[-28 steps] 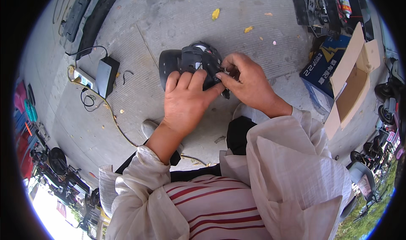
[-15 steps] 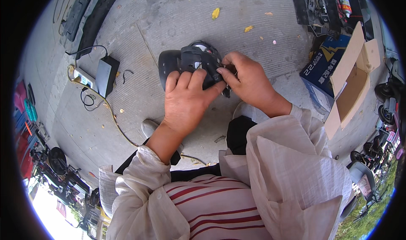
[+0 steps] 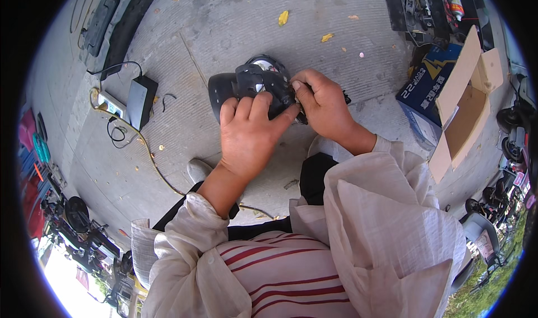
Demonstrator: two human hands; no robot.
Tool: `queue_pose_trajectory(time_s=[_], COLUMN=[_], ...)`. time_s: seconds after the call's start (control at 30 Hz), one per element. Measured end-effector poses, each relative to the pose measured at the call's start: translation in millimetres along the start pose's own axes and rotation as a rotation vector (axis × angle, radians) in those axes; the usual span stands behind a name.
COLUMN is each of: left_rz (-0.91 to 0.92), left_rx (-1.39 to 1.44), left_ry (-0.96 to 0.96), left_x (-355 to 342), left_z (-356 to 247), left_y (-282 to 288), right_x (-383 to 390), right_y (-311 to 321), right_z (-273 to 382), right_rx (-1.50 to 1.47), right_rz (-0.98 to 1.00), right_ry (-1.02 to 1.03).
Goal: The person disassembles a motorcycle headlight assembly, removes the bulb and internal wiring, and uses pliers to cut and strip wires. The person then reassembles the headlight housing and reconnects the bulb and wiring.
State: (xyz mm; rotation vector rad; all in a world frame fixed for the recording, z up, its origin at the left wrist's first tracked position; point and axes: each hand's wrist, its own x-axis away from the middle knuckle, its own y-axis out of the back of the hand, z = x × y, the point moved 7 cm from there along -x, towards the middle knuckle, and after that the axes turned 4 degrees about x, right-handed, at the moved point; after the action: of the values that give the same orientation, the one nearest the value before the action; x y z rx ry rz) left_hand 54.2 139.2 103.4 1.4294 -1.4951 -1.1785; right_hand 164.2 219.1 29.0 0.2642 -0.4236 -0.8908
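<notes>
A black plastic assembly with a shiny silvery part (image 3: pixel 258 71), perhaps a lamp unit, lies between my hands at mid-view. My left hand (image 3: pixel 249 136) grips its lower edge with curled fingers, the thumb reaching to its right side. My right hand (image 3: pixel 322 108) is closed, thumb against forefinger, at the assembly's right end on a small dark piece, mostly hidden by the fingers. A dark end (image 3: pixel 346 98) sticks out past that hand; what it belongs to I cannot tell.
A black power adapter (image 3: pixel 140 99), power strip (image 3: pixel 109 102) and yellow cable (image 3: pixel 151 155) lie left; black panels (image 3: pixel 120 32) behind them. An open cardboard box (image 3: pixel 459 127), blue carton (image 3: pixel 426 94), dark parts and spray can (image 3: pixel 453 4) sit right. Scooters (image 3: pixel 84 228) line both rims.
The assembly has shifted slightly left and its left part downward. My right hand has moved a little left, and a dark end now shows beyond it on the right.
</notes>
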Motion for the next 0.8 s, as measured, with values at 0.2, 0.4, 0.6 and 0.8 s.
queue_pose_trajectory(time_s=[0.2,0.4,0.6,0.8], left_rz=[0.006,0.048,0.029,0.036], left_rx=[0.036,0.061,0.092,0.217], left_ry=[-0.014,-0.02,-0.032,-0.024], left_x=[-0.7,-0.3,-0.5,-4.0], left_z=[1.0,1.6,5.2,12.5], left_y=[0.8,0.2,3.9,7.1], right_x=[-0.4,-3.5,-15.7,-19.3], right_y=[-0.4,8.5,9.9,10.8], right_z=[-13.3,4.9,5.4,-1.7], right_rx=[-0.254,-0.036,-0.182,-0.323], right_rz=[0.1,0.105,0.305,0.409], right_ry=[-0.189,0.057,0.164,0.196])
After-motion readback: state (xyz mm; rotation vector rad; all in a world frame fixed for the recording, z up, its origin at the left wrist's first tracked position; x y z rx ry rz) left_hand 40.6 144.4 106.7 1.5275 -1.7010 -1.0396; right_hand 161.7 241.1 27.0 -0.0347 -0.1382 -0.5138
